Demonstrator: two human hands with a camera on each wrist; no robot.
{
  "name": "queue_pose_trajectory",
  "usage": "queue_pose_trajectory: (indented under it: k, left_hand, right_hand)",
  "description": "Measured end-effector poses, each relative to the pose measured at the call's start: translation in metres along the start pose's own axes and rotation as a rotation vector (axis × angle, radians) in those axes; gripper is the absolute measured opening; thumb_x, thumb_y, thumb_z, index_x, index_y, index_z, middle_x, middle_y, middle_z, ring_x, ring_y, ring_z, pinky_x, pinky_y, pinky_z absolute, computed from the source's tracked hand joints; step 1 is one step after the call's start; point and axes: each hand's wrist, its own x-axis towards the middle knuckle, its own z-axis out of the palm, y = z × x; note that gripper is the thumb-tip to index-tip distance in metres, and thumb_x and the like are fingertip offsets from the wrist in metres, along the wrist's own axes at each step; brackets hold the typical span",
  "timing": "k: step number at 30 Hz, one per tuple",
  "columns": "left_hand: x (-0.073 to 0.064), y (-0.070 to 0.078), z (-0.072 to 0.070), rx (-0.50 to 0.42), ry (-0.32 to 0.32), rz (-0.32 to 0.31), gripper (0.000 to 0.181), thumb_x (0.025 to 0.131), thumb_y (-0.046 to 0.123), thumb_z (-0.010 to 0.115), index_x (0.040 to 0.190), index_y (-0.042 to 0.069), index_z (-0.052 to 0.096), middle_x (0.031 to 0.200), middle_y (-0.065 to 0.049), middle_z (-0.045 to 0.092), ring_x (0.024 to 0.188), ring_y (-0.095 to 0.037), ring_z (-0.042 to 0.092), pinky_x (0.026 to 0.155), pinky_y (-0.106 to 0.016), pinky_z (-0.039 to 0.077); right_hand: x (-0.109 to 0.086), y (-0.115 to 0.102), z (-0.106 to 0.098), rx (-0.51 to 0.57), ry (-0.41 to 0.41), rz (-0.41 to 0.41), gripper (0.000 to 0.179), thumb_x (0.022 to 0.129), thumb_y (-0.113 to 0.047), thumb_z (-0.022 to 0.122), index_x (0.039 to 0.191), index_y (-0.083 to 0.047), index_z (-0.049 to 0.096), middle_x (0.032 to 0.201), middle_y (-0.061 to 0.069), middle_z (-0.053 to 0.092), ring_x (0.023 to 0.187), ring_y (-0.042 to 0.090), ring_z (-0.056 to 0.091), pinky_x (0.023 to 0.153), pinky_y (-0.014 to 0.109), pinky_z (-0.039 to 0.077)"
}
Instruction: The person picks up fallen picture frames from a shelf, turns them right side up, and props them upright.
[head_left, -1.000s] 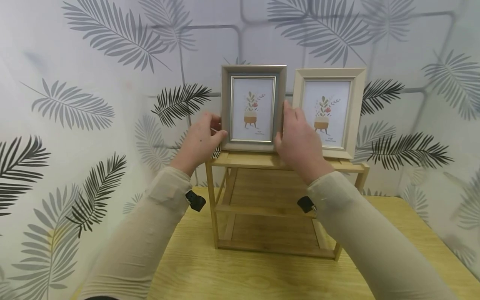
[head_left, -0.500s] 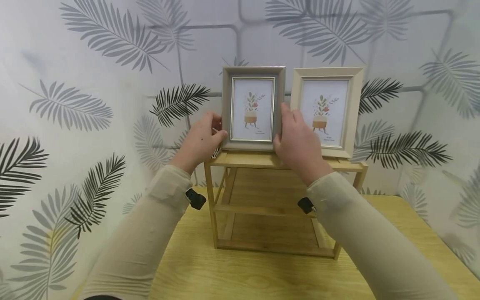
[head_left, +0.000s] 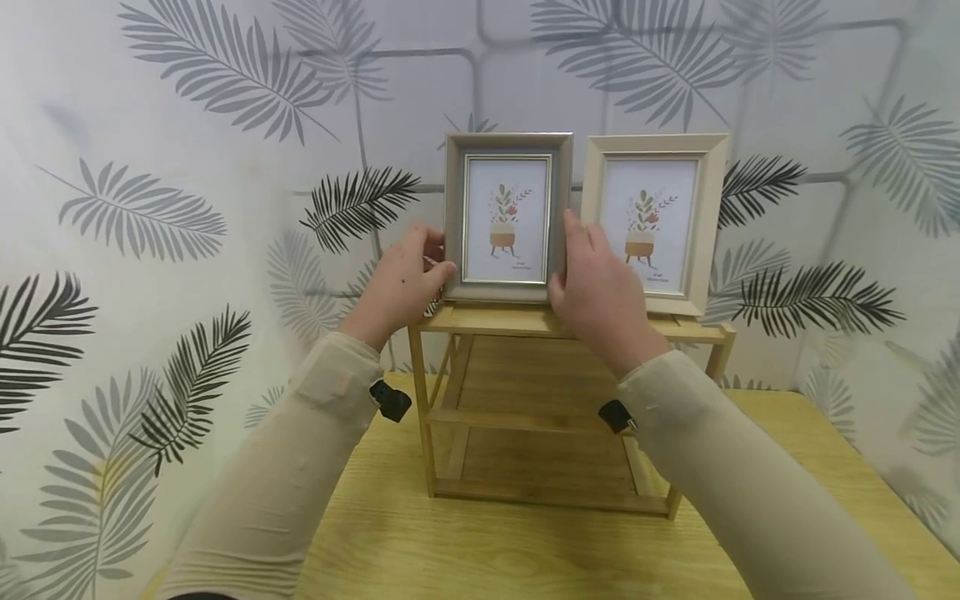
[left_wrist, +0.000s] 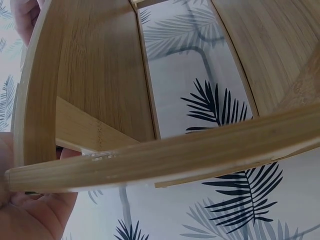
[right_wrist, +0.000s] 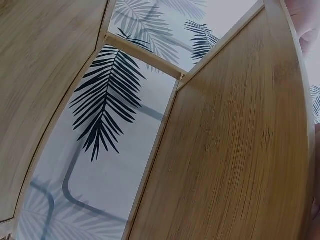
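A grey picture frame (head_left: 453,208) stands upright on the left part of a wooden rack's top (head_left: 502,319). At its left edge my left hand (head_left: 401,279) holds the side, thumb at the front and fingers partly hidden. My right hand (head_left: 606,292) grips the opposite side, with its thumb over the lower front corner. Right beside it stands a cream picture frame (head_left: 713,225), its lower left partly covered by the right hand. The left wrist view has part of the left hand (left_wrist: 37,212) at the rack's corner.
Below the top, the wooden rack has a middle shelf (head_left: 532,383) and a low shelf (head_left: 540,467). It stands on a yellow wood-grain table (head_left: 465,554). Leaf-patterned wall covering (head_left: 255,192) hangs close behind and at both sides.
The grey frame shifts very slightly right, narrowing the gap to the cream frame. Both hands stay at its sides, and the head view drifts a little.
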Motion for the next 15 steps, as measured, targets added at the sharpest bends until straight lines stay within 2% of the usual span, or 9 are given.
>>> queue_pose_trajectory:
  k: [5,10,12,15]
  left_hand:
    - [0.000,-0.002,0.000,-0.007,-0.005,-0.012,0.038,0.103,0.022,0.060,0.136,0.007,0.049,0.122,-0.007,0.060,0.108,-0.021,0.061,0.092,-0.039,0.052]
    - [-0.003,-0.007,0.001,-0.012,-0.005,-0.011,0.042,0.103,0.026,0.059,0.140,0.009,0.049,0.124,-0.007,0.060,0.109,-0.022,0.061,0.093,-0.042,0.052]
    - [-0.005,-0.008,0.001,0.003,0.002,-0.001,0.044,0.103,0.029,0.059,0.142,0.009,0.049,0.124,-0.007,0.060,0.110,-0.022,0.061,0.094,-0.043,0.051]
    - [-0.009,-0.009,0.001,0.033,0.005,0.027,0.048,0.104,0.034,0.057,0.144,0.008,0.048,0.126,-0.008,0.058,0.110,-0.022,0.060,0.095,-0.044,0.050]
  right_hand:
    - [-0.001,0.001,0.001,0.006,-0.011,-0.004,0.077,0.094,-0.020,0.065,0.158,-0.001,0.028,0.127,0.020,0.053,0.057,0.022,0.048,0.044,0.033,0.045]
    - [-0.006,0.007,0.002,0.015,-0.007,-0.025,0.075,0.094,-0.027,0.064,0.158,-0.005,0.030,0.138,0.020,0.051,0.050,0.019,0.045,0.040,0.031,0.042]
    - [-0.009,0.010,0.001,0.010,0.000,-0.042,0.074,0.095,-0.030,0.063,0.158,-0.008,0.032,0.141,0.020,0.050,0.048,0.019,0.044,0.038,0.031,0.041]
    - [-0.016,0.015,-0.003,-0.011,0.009,-0.062,0.072,0.094,-0.035,0.062,0.156,-0.011,0.036,0.136,0.020,0.053,0.048,0.020,0.044,0.037,0.031,0.039]
